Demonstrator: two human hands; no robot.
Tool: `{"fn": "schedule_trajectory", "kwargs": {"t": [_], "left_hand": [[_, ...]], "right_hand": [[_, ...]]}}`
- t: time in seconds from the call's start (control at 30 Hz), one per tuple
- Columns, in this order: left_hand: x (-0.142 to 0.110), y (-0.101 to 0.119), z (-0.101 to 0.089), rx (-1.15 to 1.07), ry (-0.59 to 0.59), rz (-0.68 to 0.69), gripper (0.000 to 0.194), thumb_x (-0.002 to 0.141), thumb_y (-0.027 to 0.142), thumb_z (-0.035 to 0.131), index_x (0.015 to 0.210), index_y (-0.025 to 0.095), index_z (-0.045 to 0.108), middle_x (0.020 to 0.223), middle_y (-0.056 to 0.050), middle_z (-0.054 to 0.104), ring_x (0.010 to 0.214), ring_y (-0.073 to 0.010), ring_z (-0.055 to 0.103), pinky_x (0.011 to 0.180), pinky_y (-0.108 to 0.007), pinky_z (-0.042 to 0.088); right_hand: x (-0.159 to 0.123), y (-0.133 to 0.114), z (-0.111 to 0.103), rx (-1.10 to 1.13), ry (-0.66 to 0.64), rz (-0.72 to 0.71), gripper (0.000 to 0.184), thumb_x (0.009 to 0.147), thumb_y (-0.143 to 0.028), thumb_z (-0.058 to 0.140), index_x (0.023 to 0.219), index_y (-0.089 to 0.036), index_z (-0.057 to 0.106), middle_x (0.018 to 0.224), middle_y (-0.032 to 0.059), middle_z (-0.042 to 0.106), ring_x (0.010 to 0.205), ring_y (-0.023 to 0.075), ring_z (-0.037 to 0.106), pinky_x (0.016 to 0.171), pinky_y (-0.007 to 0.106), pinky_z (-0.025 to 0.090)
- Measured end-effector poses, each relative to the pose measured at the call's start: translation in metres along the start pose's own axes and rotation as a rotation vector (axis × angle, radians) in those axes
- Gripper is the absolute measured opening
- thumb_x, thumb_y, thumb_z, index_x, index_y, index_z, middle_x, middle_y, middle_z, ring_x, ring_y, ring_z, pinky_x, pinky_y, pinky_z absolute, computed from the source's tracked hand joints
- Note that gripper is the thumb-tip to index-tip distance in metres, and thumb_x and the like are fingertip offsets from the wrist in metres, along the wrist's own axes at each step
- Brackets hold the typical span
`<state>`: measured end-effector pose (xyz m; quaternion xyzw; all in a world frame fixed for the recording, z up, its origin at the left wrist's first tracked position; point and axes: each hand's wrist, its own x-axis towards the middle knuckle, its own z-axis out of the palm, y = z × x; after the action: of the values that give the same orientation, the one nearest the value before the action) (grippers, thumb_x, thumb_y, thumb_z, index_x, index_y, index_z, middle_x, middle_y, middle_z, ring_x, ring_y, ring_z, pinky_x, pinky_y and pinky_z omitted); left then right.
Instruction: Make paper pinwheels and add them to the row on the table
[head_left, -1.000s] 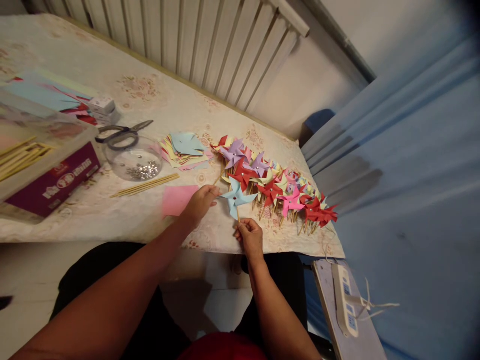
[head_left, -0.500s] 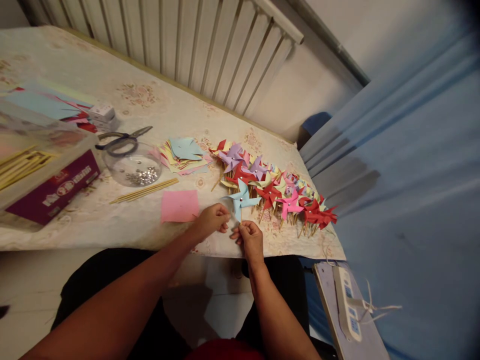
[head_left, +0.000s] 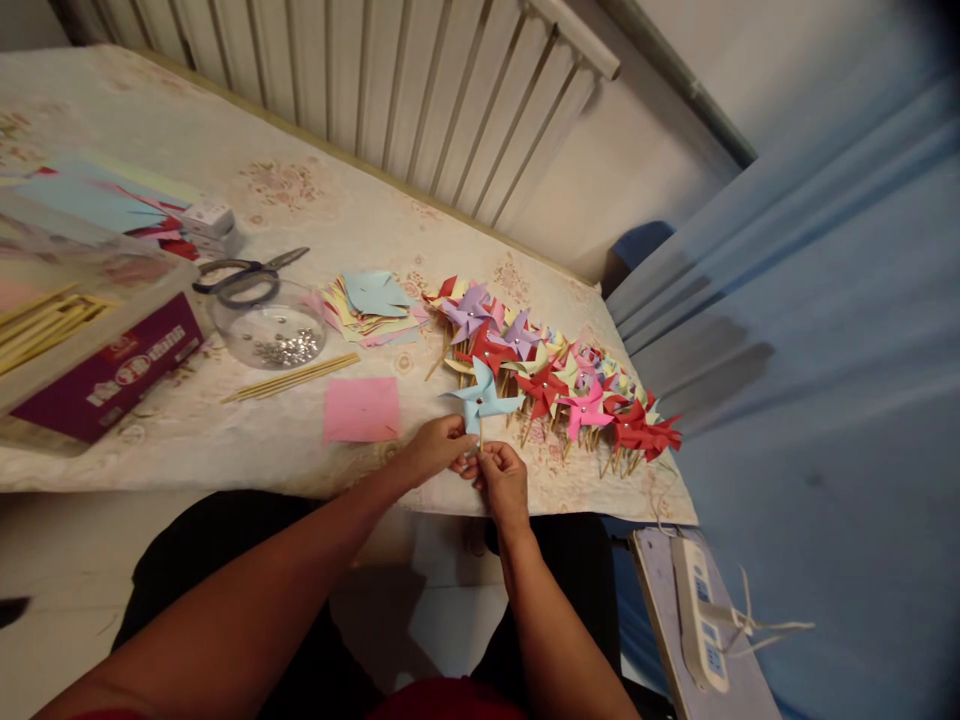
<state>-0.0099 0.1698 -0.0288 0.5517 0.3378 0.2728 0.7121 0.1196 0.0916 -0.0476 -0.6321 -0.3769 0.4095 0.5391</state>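
Your right hand pinches the formed blue pinwheel by its stick (your left hand's grip I can't tell), many pinwheels finished, the paper stack unfolded.

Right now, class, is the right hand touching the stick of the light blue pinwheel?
Touching. The head view shows the right hand pinching the stick between thumb and finger, just below the light blue pinwheel.

Near a blue curtain, a power strip seemingly holds a plug.
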Motion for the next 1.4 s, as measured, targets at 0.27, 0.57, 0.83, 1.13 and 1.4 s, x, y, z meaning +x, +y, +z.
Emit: {"fn": "schedule_trajectory", "kwargs": {"t": [0.27,0.57,0.83,1.13,1.4], "left_hand": [[0.004,-0.004,0.000,-0.012,0.051,-0.009,0.014,0.075,0.030,0.055,0.072,0.016,0.054,0.056,0.003,0.054,0.048,-0.0094,0.052,0.050,-0.024,0.049],[0.009,-0.008,-0.005,0.021,0.214,0.008,0.018,0.076,0.029,0.056,0.066,0.017,0.047,0.053,0.003,0.055,0.046,-0.0095,0.056,0.048,-0.022,0.050],[0.012,-0.009,-0.012,-0.002,0.285,0.030,0.017,0.079,0.032,0.054,0.071,0.018,0.049,0.052,0.003,0.056,0.046,-0.0112,0.058,0.048,-0.023,0.051],[0.010,0.001,-0.016,-0.032,0.331,0.039,0.016,0.078,0.031,0.056,0.072,0.017,0.051,0.053,0.004,0.055,0.047,-0.0101,0.057,0.048,-0.021,0.050],[0.009,0.011,-0.021,-0.073,0.385,0.060,0.010,0.078,0.025,0.056,0.073,0.017,0.052,0.053,0.004,0.055,0.047,-0.0093,0.055,0.049,-0.021,0.049]], "right_hand": [[0.002,0.003,-0.001,0.021,0.007,0.016,0.021,0.077,-0.038,0.063,0.082,-0.018,0.055,0.069,0.0006,0.068,0.053,0.0120,0.064,0.041,0.017,0.039],[0.003,0.002,0.000,0.034,0.030,0.011,0.021,0.076,-0.035,0.064,0.081,-0.018,0.054,0.068,0.0007,0.068,0.050,0.0107,0.063,0.039,0.016,0.037],[0.003,0.002,0.000,0.023,0.037,0.013,0.023,0.076,-0.037,0.065,0.080,-0.017,0.054,0.067,0.0009,0.068,0.049,0.0105,0.062,0.039,0.016,0.037],[0.003,0.001,0.000,0.011,0.024,0.013,0.023,0.075,-0.036,0.066,0.080,-0.017,0.056,0.068,0.0015,0.068,0.048,0.0093,0.059,0.040,0.016,0.037],[0.003,0.001,0.000,0.025,0.031,0.025,0.021,0.074,-0.035,0.066,0.078,-0.017,0.055,0.067,0.0005,0.067,0.046,0.0085,0.058,0.039,0.016,0.036]]}}
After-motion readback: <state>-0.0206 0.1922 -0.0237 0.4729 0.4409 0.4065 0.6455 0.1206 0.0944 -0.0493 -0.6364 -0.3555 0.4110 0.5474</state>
